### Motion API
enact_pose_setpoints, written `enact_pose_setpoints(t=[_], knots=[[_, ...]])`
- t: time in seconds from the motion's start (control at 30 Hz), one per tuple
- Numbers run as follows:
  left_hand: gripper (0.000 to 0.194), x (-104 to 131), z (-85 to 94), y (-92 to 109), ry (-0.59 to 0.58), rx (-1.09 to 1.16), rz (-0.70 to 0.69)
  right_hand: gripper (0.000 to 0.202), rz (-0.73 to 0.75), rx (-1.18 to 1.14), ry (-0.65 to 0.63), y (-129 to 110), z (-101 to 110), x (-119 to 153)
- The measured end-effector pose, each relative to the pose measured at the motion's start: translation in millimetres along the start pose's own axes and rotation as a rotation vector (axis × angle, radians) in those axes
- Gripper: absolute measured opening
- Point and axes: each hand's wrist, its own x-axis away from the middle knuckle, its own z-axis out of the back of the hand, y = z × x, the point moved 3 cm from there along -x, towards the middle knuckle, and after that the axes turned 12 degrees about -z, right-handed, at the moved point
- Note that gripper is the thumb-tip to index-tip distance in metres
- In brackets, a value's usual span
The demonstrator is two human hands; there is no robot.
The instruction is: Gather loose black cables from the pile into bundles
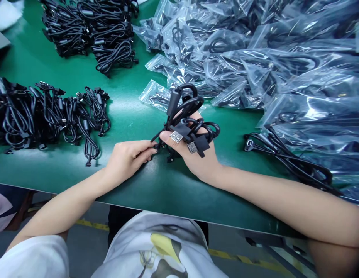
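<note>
My right hand [201, 154] is closed round a coiled black USB cable bundle [191, 108] above the green table. Two metal USB sockets on it face me, over the base of my thumb, and a thick black cylinder sticks up at its upper left. Beside it, my left hand [130, 158] pinches a thin black end at the bundle's lower left. The tip between those fingers is mostly hidden. Small plugs hang beneath the bundle.
Coiled black cables [26, 116] lie in a row at the left. More cable bundles [89, 31] are piled at the back left. Clear plastic bags with cables [231, 65] cover the back right. Loose black cables [292, 158] lie right of my hands. The green table's [168, 204] front edge is near my body.
</note>
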Motion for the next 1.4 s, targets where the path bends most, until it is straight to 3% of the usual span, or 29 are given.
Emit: enact_pose_setpoints(t=[0.13, 0.27, 0.33, 0.43, 0.47, 0.53, 0.6, 0.73, 0.93, 1.03, 1.13, 1.23, 1.4], knots=[[0.016, 1, -3.6, -1, -0.045, 0.115, 0.055, 0.029, -0.206, -0.321, -0.085, 4, -4, -5], [0.017, -2, -2.1, 1, -0.253, 0.232, 0.045, 0.025, -0.446, -0.542, -0.173, 5, -7, -9], [0.019, -5, 11.8, -7, -0.164, 0.141, 0.046, 0.019, -0.456, -0.525, -0.176, 4, -5, -11], [0.023, -3, 49.1, -36, 0.242, -0.278, 0.191, 0.024, -0.451, -0.445, -0.209, 4, -4, -13], [0.03, -1, 60.0, -46, 0.323, -0.427, 0.26, 0.027, -0.465, -0.429, -0.237, 5, -4, -13], [0.049, 3, 73.9, -67, 0.325, -0.626, 0.391, 0.029, -0.502, -0.434, -0.29, 7, -7, -13], [0.059, 5, 78.7, -84, 0.213, -0.68, 0.493, 0.027, -0.542, -0.469, -0.31, 10, -10, -14], [0.05, 5, 76.7, -90, 0.07, -0.641, 0.548, 0.021, -0.596, -0.586, -0.24, 16, -11, -17], [0.041, 5, 82.9, -91, 0.178, -0.57, 0.474, 0.016, -0.505, -0.616, -0.22, 18, -6, -22], [0.035, 5, 85.6, -97, 0.285, -0.583, 0.399, 0.021, -0.443, -0.566, -0.212, 13, -4, -20], [0.03, 3, 78.9, -87, 0.314, -0.56, 0.288, 0.027, -0.437, -0.509, -0.193, 6, -2, -17], [0.027, -1, 59.3, -56, 0.25, -0.494, 0.114, 0.028, -0.455, -0.521, -0.181, 0, -1, -14], [0.015, -6, 22.3, -2, 0.015, -0.443, -0.098, 0.026, -0.462, -0.579, -0.093, -4, 1, -12]])
